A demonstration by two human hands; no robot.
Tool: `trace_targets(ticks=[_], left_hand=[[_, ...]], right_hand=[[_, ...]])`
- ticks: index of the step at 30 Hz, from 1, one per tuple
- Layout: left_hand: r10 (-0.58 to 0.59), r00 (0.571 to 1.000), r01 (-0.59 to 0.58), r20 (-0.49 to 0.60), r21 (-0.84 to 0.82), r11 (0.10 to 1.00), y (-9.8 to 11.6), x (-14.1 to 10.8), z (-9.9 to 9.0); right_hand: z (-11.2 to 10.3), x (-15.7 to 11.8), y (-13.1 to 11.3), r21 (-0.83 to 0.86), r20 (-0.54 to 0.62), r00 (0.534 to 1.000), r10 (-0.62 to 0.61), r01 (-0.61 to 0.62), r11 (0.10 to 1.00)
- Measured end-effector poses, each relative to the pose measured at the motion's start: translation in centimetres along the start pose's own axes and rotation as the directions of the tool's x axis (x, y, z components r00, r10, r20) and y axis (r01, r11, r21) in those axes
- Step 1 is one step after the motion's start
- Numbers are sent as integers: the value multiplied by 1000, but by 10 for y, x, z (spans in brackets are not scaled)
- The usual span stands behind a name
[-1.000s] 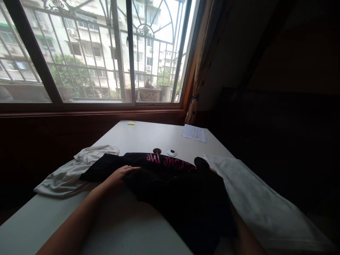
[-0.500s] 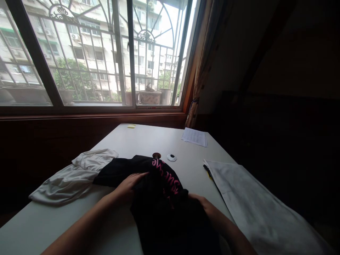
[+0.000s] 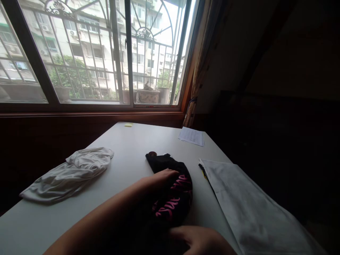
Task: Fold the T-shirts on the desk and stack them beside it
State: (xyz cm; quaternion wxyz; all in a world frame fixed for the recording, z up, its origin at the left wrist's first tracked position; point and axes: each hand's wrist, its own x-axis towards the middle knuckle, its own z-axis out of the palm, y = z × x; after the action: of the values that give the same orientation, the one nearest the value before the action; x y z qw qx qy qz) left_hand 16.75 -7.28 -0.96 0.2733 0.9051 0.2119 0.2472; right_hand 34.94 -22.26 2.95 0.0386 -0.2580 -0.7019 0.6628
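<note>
A black T-shirt [image 3: 170, 194] with pink lettering lies bunched on the white table in front of me, its lower part dark and hard to make out. My left hand [image 3: 166, 174] reaches across its upper part, fingers closed over the cloth near the lettering. Lower down, my right hand [image 3: 203, 241] has its thumb over the shirt's near right side; the other fingers are mostly hidden in the fabric. The far end of the shirt partly covers a white round cap and borders a round hole in the tabletop.
A crumpled white garment [image 3: 71, 175] rests on the left of the table [image 3: 143, 136]. On the right lies a grey-white cloth [image 3: 247, 202], with a black and yellow pen-like item [image 3: 203, 171] by its edge. Papers [image 3: 191, 136] and a yellow note [image 3: 129, 124] lie near the window.
The black T-shirt has come away from the white garment and shifted right, its lettering turned. My left hand has moved right with it; my right hand has come down nearer me.
</note>
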Motion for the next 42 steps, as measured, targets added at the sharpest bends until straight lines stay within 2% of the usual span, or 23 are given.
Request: trace_targets(ticks=[2, 4, 6, 7, 8, 9, 10, 11, 12, 13, 14, 17, 19, 21, 25, 28, 30, 32, 34, 37, 40, 42], left_hand=[[27, 999, -27, 29, -7, 1000, 9, 12, 1], [37, 999, -38, 19, 12, 999, 13, 11, -3], [30, 999, -27, -39, 55, 998, 12, -1, -9], [18, 997, -13, -71, 77, 997, 10, -11, -12], [-2, 995, 11, -100, 91, 996, 8, -23, -15], [-33, 992, 44, -119, 95, 995, 7, -36, -19], [-80, 988, 92, -130, 91, 992, 6, -50, -23], [-136, 981, 149, -140, 83, 985, 6, -65, -28], [-195, 970, 207, -142, 70, 976, 9, -80, -32], [-247, 960, 256, -132, 59, 965, 12, -95, -38], [-296, 949, 302, -109, 52, 952, 18, -110, -44], [-436, 899, 437, -40, 25, 899, 40, -152, -58], [-500, 866, 500, -19, -2, 866, 57, -179, -61], [-528, 849, 528, -25, 1, 849, 72, -203, -56], [-571, 816, 576, -95, 29, 817, 92, -233, -28], [-579, 803, 583, -137, -14, 812, 92, -239, -16], [-566, 801, 576, -197, -8, 817, 85, -242, -20], [-564, 764, 606, -314, 47, 794, 76, -245, -35], [-547, 703, 654, -454, 111, 749, 65, -246, -57], [-481, 654, 683, -585, 183, 707, 51, -241, -92], [-411, 670, 670, -618, 266, 693, 37, -225, -114], [-382, 699, 639, -605, 287, 714, 28, -211, -118]], right_hand=[[1, -1, 5, -18, -29, 999, -19, 19, 1000], [1, -3, 12, -30, -135, 988, -69, 66, 997], [0, -6, 18, -52, -295, 937, -185, 178, 983], [-1, -9, 19, -76, -396, 881, -258, 248, 966], [-3, -11, 20, -120, -513, 796, -323, 305, 945], [-6, -12, 20, -192, -632, 679, -373, 330, 924], [-9, -13, 20, -288, -730, 541, -417, 309, 906], [-12, -13, 20, -397, -787, 407, -464, 241, 886], [-15, -12, 21, -496, -803, 303, -512, 134, 858], [-18, -11, 22, -570, -793, 253, -555, 13, 821], [-20, -8, 25, -617, -773, 261, -578, -101, 780], [-24, -1, 39, -640, -758, 427, -494, -336, 691], [-25, 2, 47, -624, -764, 507, -399, -422, 657], [-24, 4, 51, -606, -778, 523, -348, -479, 635], [-21, 0, 42, -573, -799, 532, -282, -528, 626], [-19, -8, 29, -553, -785, 570, -240, -472, 687], [-18, -13, 21, -533, -765, 608, -211, -414, 738], [-14, -16, 14, -533, -721, 667, -188, -361, 766], [-7, -16, 9, -551, -656, 732, -184, -297, 780], [9, -11, 3, -543, -531, 824, -197, -153, 825], [21, -7, -4, -476, -401, 893, -206, -11, 879], [22, -7, -7, -426, -377, 902, -212, 35, 904]])
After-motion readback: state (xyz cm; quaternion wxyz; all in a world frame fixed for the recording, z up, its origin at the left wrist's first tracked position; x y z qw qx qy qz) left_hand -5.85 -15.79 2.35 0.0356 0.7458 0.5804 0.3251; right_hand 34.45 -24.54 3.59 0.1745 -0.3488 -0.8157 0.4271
